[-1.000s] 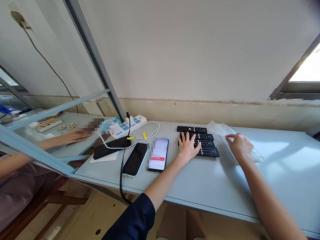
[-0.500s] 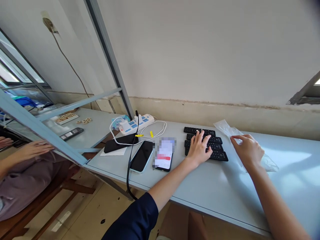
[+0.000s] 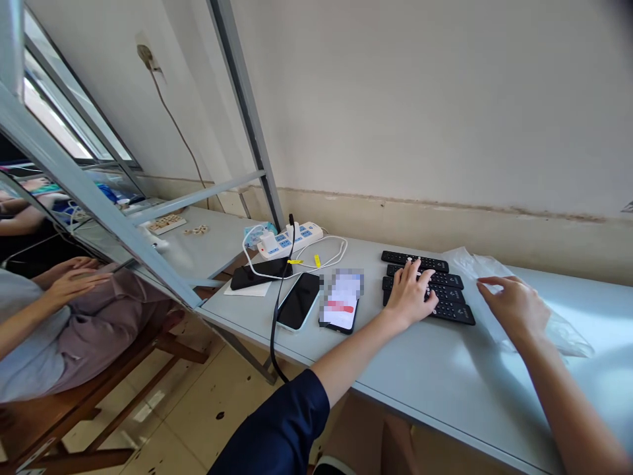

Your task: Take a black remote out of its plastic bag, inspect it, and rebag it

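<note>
Several black remote controls (image 3: pixel 452 312) lie side by side in a stack-like row on the table. My left hand (image 3: pixel 408 298) rests over them, palm down with fingers spread, touching their buttons side and covering their middle. To the right is a clear plastic bag (image 3: pixel 568 335), crumpled and lying on the tabletop. Above it, my right hand (image 3: pixel 519 309) is bent, thumb and forefinger brought together in a pinch at the bag's near left side. The film between those fingertips is hard to see.
Left of the remotes lie a phone with a lit screen (image 3: pixel 341 303), a phone with a dark screen (image 3: pixel 299 302) and a black flat device (image 3: pixel 260 273). A power strip (image 3: pixel 291 239) with cables stands behind. A metal frame post (image 3: pixel 250 112) rises beside a seated person (image 3: pixel 74 343).
The view has swung left. My left hand stays on the remotes, and my right stays at the bag, which looks more spread out. The neighbour's phone has left their table and is in their hands.
</note>
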`<state>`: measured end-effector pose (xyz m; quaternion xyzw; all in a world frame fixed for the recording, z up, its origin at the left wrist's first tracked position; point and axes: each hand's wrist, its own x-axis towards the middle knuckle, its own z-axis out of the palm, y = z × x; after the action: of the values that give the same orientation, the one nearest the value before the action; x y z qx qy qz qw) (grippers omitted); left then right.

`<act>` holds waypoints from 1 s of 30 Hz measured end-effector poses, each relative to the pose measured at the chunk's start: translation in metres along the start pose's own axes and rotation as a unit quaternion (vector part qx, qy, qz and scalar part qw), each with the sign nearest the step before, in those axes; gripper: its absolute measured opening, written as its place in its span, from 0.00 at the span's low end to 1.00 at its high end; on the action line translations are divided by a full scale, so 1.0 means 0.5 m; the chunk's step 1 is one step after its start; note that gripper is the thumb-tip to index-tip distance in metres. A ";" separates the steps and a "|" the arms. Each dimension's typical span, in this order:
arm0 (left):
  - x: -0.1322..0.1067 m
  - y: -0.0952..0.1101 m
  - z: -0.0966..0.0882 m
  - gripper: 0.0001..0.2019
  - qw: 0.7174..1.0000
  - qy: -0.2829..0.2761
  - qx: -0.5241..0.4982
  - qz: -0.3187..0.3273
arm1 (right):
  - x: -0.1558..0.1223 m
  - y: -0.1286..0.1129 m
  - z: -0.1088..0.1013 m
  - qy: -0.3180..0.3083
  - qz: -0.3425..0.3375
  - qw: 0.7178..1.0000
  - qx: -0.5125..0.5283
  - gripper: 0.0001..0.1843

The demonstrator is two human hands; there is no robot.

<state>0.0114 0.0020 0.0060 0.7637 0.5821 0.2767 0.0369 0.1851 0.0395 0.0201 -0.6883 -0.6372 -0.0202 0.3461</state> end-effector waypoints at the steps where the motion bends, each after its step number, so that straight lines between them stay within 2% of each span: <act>1: 0.001 -0.001 -0.001 0.22 1.000 0.005 -0.002 -0.002 | -0.001 -0.007 -0.005 0.007 0.005 1.000 0.011 0.10; 4: 0.001 -0.003 -0.007 0.27 1.000 0.028 -0.008 -0.004 | -0.006 -0.032 -0.017 0.038 -0.010 0.996 0.077 0.16; 7: -0.003 0.000 -0.016 0.29 0.999 0.047 0.007 0.021 | -0.014 -0.053 -0.015 0.047 -0.070 0.985 0.154 0.23; 9: -0.006 0.002 -0.021 0.27 0.997 0.055 0.028 0.050 | -0.021 -0.065 -0.008 0.008 -0.116 0.972 0.206 0.25; 11: -0.008 0.002 -0.024 0.26 0.995 0.051 0.049 0.074 | -0.029 -0.075 0.000 -0.063 -0.160 0.951 0.256 0.25; 13: -0.007 -0.002 -0.026 0.25 0.994 0.033 0.066 0.081 | -0.036 -0.083 0.007 -0.125 -0.196 0.929 0.289 0.24; 15: -0.002 -0.010 -0.030 0.21 0.994 0.009 0.082 0.076 | -0.040 -0.087 0.011 -0.149 -0.211 0.920 0.295 0.24; 19: 0.007 -0.024 -0.043 0.15 0.994 -0.010 0.097 0.053 | -0.035 -0.077 0.006 -0.121 -0.176 0.952 0.218 0.27; 21: 0.009 -0.025 -0.047 0.15 0.995 0.005 0.093 0.039 | -0.030 -0.071 -0.004 -0.119 -0.140 0.970 0.159 0.27; 24: 0.008 -0.022 -0.047 0.19 0.995 0.043 0.086 0.039 | -0.022 -0.070 -0.029 -0.137 -0.084 0.986 0.044 0.21; 27: 0.008 -0.022 -0.039 0.21 0.992 0.066 0.084 0.071 | -0.019 -0.077 -0.055 -0.162 -0.036 0.985 -0.057 0.15; 30: 0.012 -0.029 -0.031 0.19 0.988 0.076 0.080 0.106 | -0.020 -0.084 -0.071 -0.208 -0.018 0.973 -0.101 0.15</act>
<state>-0.0071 0.0079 0.0157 0.7982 0.5194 0.2889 -0.0985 0.1605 0.0109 0.0614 -0.6971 -0.7022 0.0534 0.1344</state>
